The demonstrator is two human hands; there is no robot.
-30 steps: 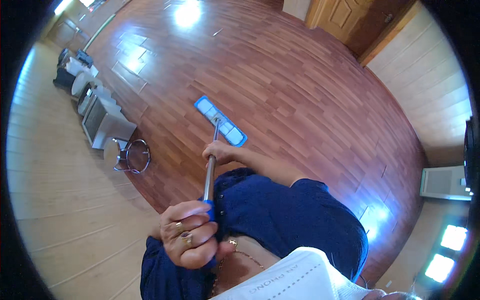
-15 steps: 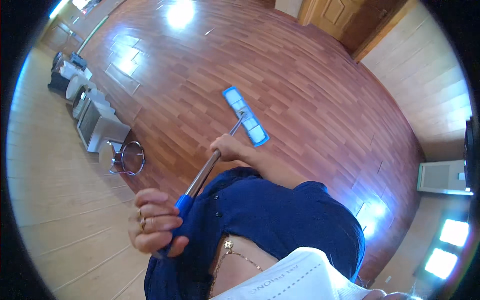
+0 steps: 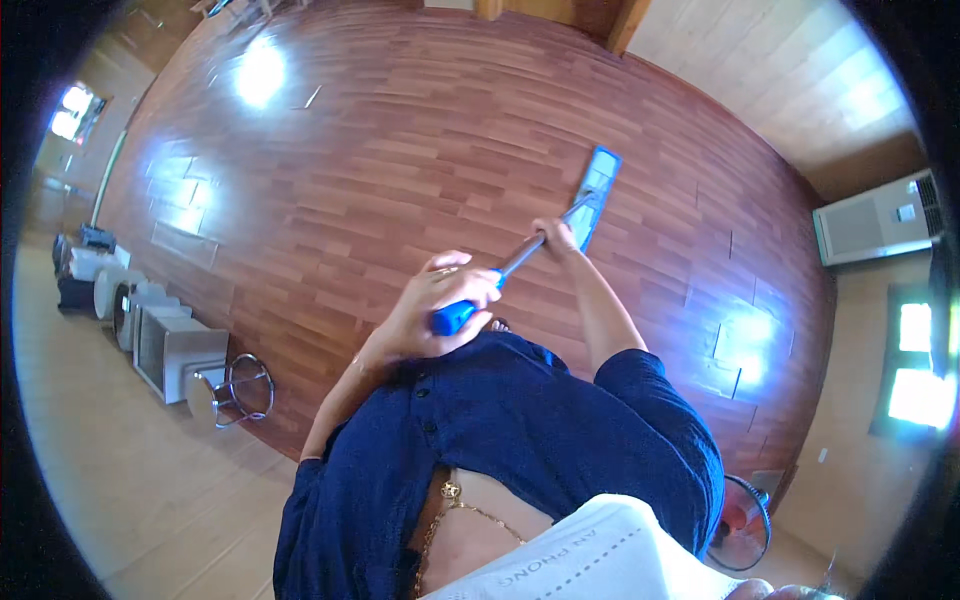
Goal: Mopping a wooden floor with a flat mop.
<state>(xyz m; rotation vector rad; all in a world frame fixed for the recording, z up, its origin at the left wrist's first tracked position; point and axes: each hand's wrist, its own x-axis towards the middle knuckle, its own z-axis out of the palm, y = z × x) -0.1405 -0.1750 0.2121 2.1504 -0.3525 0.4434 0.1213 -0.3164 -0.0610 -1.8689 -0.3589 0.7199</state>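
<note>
A flat mop lies across my front, its metal pole [image 3: 522, 254] slanting up and to the right. My left hand [image 3: 437, 295] is wrapped round the pole's top end, by the blue grip [image 3: 455, 317]. Further down the pole, my right hand [image 3: 556, 236] is closed round the shaft with the arm stretched forward. The mop's long blue head [image 3: 599, 187] rests on the wood-pattern floor [image 3: 430, 150] ahead of me, right of the middle. My right hand and forearm hide part of its near end.
Along the left wall stand a round metal-framed stool [image 3: 243, 390], a white boxy appliance [image 3: 180, 350] and several other items. On the right are a tall white air-conditioning unit [image 3: 870, 222] and, close by my side, a fan [image 3: 740, 522]. A door [image 3: 570, 12] is at the far wall.
The mop head has swung right and turned, slanting the other way. My left hand has moved right and forward from beside my chest; my right hand has moved right. The view has turned too.
</note>
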